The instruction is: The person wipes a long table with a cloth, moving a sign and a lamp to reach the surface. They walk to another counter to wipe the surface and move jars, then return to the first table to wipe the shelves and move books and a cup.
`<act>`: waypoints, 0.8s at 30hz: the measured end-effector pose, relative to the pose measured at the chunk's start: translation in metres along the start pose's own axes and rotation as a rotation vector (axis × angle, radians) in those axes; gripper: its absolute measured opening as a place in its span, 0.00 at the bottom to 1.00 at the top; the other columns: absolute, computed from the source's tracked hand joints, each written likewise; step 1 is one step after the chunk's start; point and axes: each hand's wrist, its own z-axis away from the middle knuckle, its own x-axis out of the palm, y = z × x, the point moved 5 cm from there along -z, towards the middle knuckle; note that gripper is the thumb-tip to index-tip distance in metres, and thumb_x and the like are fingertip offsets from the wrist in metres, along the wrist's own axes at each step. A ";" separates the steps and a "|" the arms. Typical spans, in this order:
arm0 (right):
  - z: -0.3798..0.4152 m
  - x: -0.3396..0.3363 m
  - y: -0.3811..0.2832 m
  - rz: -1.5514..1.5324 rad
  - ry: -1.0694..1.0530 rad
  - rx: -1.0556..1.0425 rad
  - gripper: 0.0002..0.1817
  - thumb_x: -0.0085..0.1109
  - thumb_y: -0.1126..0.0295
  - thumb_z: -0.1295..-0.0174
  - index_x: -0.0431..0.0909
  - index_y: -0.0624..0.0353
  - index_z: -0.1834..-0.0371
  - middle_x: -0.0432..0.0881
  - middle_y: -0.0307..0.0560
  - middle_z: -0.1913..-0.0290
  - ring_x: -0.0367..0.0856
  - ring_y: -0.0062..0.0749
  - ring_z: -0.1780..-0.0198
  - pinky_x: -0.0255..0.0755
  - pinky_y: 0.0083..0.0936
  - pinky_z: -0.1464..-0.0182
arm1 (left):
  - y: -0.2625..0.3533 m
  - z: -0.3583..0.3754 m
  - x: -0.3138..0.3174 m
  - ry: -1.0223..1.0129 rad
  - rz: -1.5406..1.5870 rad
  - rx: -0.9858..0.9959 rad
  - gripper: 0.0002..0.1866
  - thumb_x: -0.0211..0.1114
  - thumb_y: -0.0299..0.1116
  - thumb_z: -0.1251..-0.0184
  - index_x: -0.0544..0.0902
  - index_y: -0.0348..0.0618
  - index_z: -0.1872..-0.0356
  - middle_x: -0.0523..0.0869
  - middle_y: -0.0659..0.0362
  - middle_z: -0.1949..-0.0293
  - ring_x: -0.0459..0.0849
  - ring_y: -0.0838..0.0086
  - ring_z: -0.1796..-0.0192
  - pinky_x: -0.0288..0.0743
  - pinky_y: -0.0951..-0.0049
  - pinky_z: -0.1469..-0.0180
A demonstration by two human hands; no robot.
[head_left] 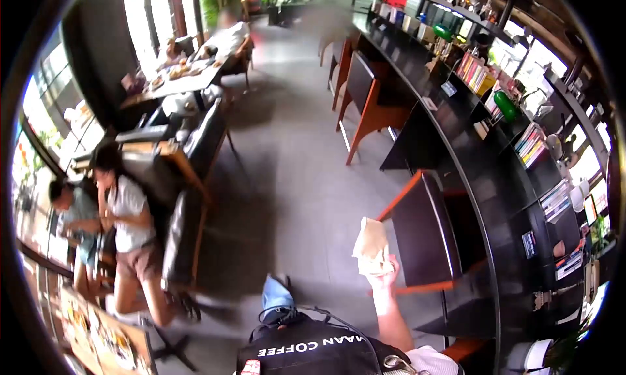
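My right hand (383, 275) is stretched out ahead of me, its fingers closed around a tan, crumpled piece of folded paper (373, 239). Whether it is a napkin or a small bag I cannot make out. Just right of the hand stands a dark high-backed chair (427, 235) with a reddish wooden frame. Below lies my black apron (306, 346) with white "MAAN COFFEE" lettering, and one blue trouser leg (277, 297) shows past it. My left hand is outside the view.
A long black counter (456, 134) with books and green lamps runs along the right, with more chairs (362, 82) beside it. Grey floor (287, 160) stretches ahead. On the left are two people (130, 212), dark sofas (182, 238) and a wooden food table (140, 336). Others sit farther back.
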 end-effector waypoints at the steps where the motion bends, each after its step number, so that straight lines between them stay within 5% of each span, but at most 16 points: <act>1: -0.025 0.025 0.000 0.002 0.000 -0.031 0.32 0.52 0.61 0.51 0.67 0.63 0.41 0.76 0.54 0.46 0.75 0.52 0.46 0.71 0.52 0.47 | 0.035 -0.026 -0.026 0.007 -0.003 0.026 0.09 0.53 0.33 0.42 0.78 0.39 0.73 0.80 0.51 0.80 0.79 0.62 0.76 0.73 0.64 0.70; 5: -0.110 0.065 -0.017 -0.109 -0.019 -0.172 0.32 0.52 0.60 0.51 0.67 0.62 0.40 0.75 0.54 0.44 0.74 0.52 0.44 0.71 0.52 0.47 | 0.189 -0.129 -0.150 0.043 0.082 0.156 0.08 0.53 0.31 0.42 0.77 0.39 0.73 0.79 0.52 0.81 0.78 0.65 0.79 0.73 0.65 0.73; 7: -0.151 0.063 -0.032 -0.063 -0.002 -0.266 0.32 0.53 0.61 0.53 0.68 0.60 0.41 0.75 0.54 0.44 0.74 0.52 0.44 0.70 0.53 0.45 | 0.292 -0.192 -0.206 -0.001 0.448 0.194 0.07 0.52 0.31 0.41 0.77 0.39 0.72 0.79 0.53 0.82 0.77 0.66 0.80 0.72 0.65 0.75; 9: -0.190 0.060 -0.045 -0.147 0.095 -0.352 0.32 0.53 0.62 0.55 0.68 0.59 0.41 0.74 0.53 0.44 0.73 0.52 0.44 0.70 0.54 0.44 | 0.427 -0.248 -0.274 0.027 0.563 0.342 0.07 0.52 0.30 0.41 0.76 0.39 0.72 0.79 0.53 0.83 0.77 0.67 0.81 0.72 0.66 0.77; 12: -0.269 0.057 -0.066 -0.197 0.210 -0.485 0.33 0.55 0.65 0.58 0.69 0.57 0.42 0.74 0.53 0.44 0.72 0.51 0.43 0.68 0.55 0.42 | 0.671 -0.308 -0.372 0.272 0.250 0.659 0.09 0.50 0.30 0.43 0.73 0.40 0.81 0.76 0.57 0.85 0.73 0.71 0.83 0.68 0.68 0.78; 14: -0.336 0.037 -0.085 -0.208 0.330 -0.621 0.36 0.57 0.68 0.62 0.68 0.56 0.40 0.71 0.51 0.40 0.68 0.52 0.39 0.65 0.59 0.42 | 0.797 -0.317 -0.405 0.346 0.518 0.674 0.10 0.51 0.30 0.45 0.73 0.39 0.82 0.76 0.57 0.86 0.74 0.69 0.83 0.69 0.68 0.76; 17: -0.481 0.041 -0.126 -0.220 0.240 -0.615 0.38 0.57 0.68 0.61 0.66 0.54 0.38 0.69 0.50 0.39 0.66 0.53 0.38 0.64 0.62 0.42 | 0.911 -0.332 -0.415 0.310 0.519 0.718 0.10 0.51 0.30 0.46 0.76 0.36 0.81 0.79 0.53 0.83 0.78 0.64 0.80 0.73 0.65 0.73; 19: -0.567 0.102 -0.124 -0.278 0.178 -0.507 0.39 0.57 0.67 0.61 0.65 0.53 0.36 0.69 0.50 0.39 0.66 0.52 0.37 0.63 0.62 0.42 | 0.920 -0.393 -0.404 0.382 -0.051 0.539 0.13 0.54 0.35 0.51 0.83 0.38 0.80 0.84 0.48 0.78 0.85 0.59 0.71 0.78 0.62 0.64; 20: -0.618 0.118 -0.132 -0.160 0.168 -0.457 0.39 0.56 0.64 0.59 0.64 0.54 0.36 0.70 0.51 0.39 0.66 0.51 0.37 0.63 0.62 0.41 | 0.902 -0.408 -0.387 0.376 0.120 0.384 0.12 0.55 0.36 0.53 0.83 0.42 0.84 0.84 0.48 0.79 0.85 0.57 0.70 0.78 0.62 0.64; 21: -0.668 0.142 -0.141 -0.089 0.129 -0.415 0.37 0.56 0.64 0.57 0.65 0.55 0.37 0.71 0.51 0.40 0.68 0.51 0.39 0.65 0.59 0.43 | 0.894 -0.426 -0.369 0.149 -0.410 0.694 0.10 0.55 0.34 0.53 0.85 0.43 0.81 0.84 0.48 0.78 0.86 0.56 0.68 0.79 0.62 0.63; 22: -0.720 0.177 -0.143 -0.039 0.052 -0.355 0.36 0.56 0.63 0.56 0.65 0.56 0.37 0.72 0.51 0.41 0.70 0.51 0.41 0.68 0.57 0.44 | 0.879 -0.444 -0.345 0.187 -0.852 0.867 0.10 0.66 0.41 0.64 0.79 0.47 0.85 0.81 0.54 0.81 0.82 0.57 0.73 0.75 0.57 0.71; 24: -0.823 0.248 -0.138 0.059 -0.104 -0.216 0.34 0.55 0.61 0.53 0.66 0.59 0.39 0.74 0.52 0.44 0.73 0.50 0.44 0.72 0.53 0.47 | 0.865 -0.445 -0.329 -0.007 -0.578 0.555 0.10 0.65 0.41 0.62 0.78 0.47 0.85 0.80 0.54 0.82 0.81 0.58 0.75 0.74 0.58 0.72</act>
